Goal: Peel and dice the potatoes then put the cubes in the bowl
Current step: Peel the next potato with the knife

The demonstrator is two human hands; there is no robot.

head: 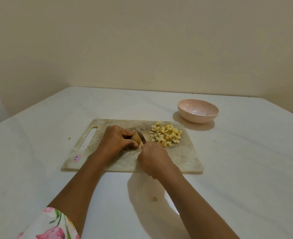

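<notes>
White tabletop [245, 161], worn board [185, 157]. Midway: cubes [166, 135] heaped, none in bowl [198, 118]. Gripping skin-on potato chunk [136, 138] with left hand [116, 138], clasping knife [141, 134] with right hand [152, 156]; dicing, transfer pending.

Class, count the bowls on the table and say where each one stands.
1. The pink bowl stands on the table beyond the cutting board's far right corner; none seems hidden.

Head camera looks forward and down, close above the table [39, 135], facing the wall [142, 40] beyond it.
</notes>
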